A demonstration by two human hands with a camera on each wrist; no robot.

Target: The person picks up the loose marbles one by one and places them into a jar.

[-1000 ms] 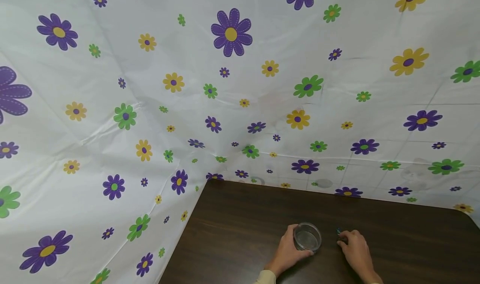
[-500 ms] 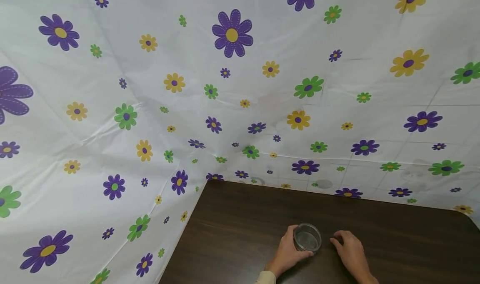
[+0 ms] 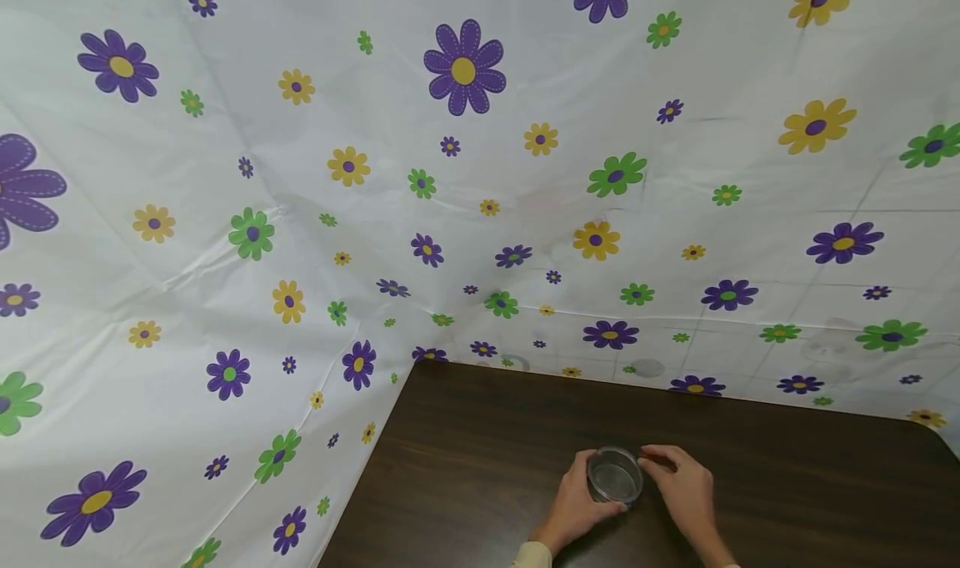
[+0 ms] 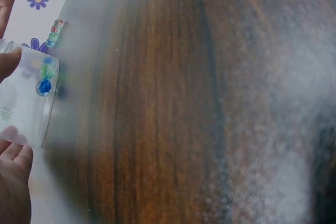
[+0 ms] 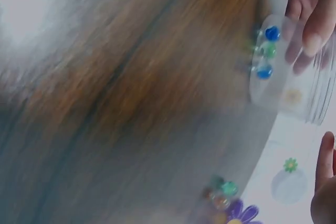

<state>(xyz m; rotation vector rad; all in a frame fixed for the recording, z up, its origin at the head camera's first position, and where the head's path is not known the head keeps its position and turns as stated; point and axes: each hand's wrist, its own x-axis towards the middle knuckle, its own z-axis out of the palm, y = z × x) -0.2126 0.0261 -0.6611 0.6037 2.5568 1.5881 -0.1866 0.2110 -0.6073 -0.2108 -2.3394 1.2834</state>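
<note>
My left hand [image 3: 577,497] holds a clear round plastic jar [image 3: 615,476] upright on the dark wooden table, thumb and fingers around its side. At the jar's bottom lie several glass marbles [image 4: 44,80], blue and green, also visible through the wall in the right wrist view. Just right of the rim, my right hand [image 3: 684,485] has thumb and forefinger brought together in a pinch. What they pinch seems to be a marble, though the fingers mostly hide it. More loose marbles [image 5: 226,190], green and reddish, sit on the table beside the jar; in the head view the right hand covers them.
The brown wood table [image 3: 480,434] meets a white sheet [image 3: 300,218] printed with purple, yellow and green flowers at its back and left edges. Its rounded far right corner [image 3: 918,434] shows.
From the small blue thing on the table, my right hand has moved left to the jar's rim. The left hand and the jar have stayed in place.
</note>
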